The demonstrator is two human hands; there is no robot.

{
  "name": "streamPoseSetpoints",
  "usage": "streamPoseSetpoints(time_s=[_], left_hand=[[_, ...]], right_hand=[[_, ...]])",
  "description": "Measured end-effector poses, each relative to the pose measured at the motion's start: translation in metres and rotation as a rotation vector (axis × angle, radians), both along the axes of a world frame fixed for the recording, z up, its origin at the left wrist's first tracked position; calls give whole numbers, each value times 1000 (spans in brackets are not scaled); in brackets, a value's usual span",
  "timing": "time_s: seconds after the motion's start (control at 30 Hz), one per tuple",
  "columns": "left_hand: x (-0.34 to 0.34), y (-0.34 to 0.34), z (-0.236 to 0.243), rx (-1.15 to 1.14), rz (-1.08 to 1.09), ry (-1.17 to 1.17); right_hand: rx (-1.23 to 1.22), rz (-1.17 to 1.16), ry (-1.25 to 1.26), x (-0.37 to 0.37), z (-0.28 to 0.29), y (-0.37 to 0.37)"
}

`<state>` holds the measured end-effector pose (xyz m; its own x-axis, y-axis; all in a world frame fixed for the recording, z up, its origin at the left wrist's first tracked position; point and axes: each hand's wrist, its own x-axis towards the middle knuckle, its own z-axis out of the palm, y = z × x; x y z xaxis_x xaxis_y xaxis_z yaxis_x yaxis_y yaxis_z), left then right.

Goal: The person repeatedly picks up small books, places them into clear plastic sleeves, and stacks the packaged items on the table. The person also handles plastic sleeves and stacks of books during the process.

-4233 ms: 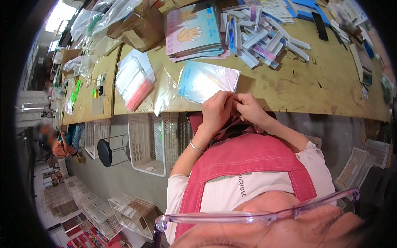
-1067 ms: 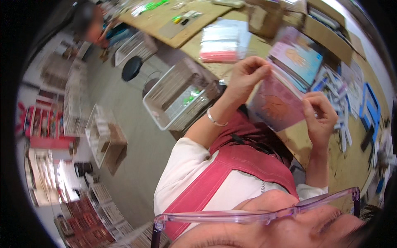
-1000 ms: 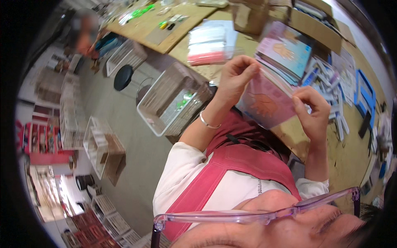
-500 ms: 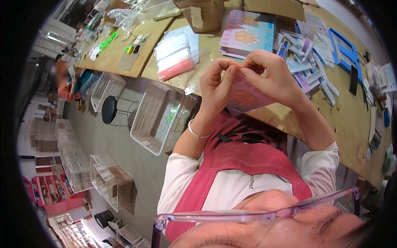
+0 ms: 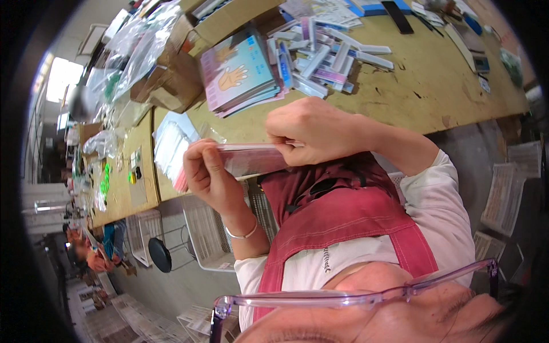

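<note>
My left hand [image 5: 214,174] pinches the left end of a pink printed item in a clear plastic bag [image 5: 251,157], held nearly edge-on above my red apron. My right hand [image 5: 317,131], fingers curled, grips the same bag's top edge toward its right end. Behind my hands, a stack of blue and pink cards [image 5: 240,74] with hand drawings lies on the yellow table [image 5: 452,91]. To my left lies a pile of clear bags with pink strips [image 5: 174,146], partly behind my left hand.
Beyond are slim plastic cases [image 5: 337,63], cardboard boxes [image 5: 171,86], a black phone [image 5: 396,17] and crumpled plastic [image 5: 108,143]. Below the table are white crates [image 5: 209,246] and a black stool [image 5: 160,255]. Another person [image 5: 103,257] is at the far left.
Since half a second ago, my hands have moved apart along the bag's edge, left hand lower and further left. The view has turned, bringing more of the right side of the table in.
</note>
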<state>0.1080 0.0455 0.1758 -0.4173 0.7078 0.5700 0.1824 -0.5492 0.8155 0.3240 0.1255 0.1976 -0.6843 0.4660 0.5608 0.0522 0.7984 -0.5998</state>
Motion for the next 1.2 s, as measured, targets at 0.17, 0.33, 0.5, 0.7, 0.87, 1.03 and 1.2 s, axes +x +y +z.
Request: streamPoseSetpoints(time_s=[0.17,0.33,0.5,0.7,0.87,1.03,1.2], left_hand=[[10,8,12,58,-121,-40],[42,13,16,113,-287,85],[130,22,20,39,-535,-109],[238,4,-23,-159,-948,-142],[240,18,-76,-270,-956,184],[168,23,-101,-402,-841,150],[55,7,-145,-434,-462,252]], right_hand=[[13,-162,-4,53,-7,-30],[-57,-264,63,115,-10,-68],[-154,-410,175,195,14,-130],[-137,-951,366,260,-20,-200],[-439,-1103,288,321,-90,-257],[-650,-1178,-475,312,-165,-256],[-571,-836,-376,249,-155,-181]])
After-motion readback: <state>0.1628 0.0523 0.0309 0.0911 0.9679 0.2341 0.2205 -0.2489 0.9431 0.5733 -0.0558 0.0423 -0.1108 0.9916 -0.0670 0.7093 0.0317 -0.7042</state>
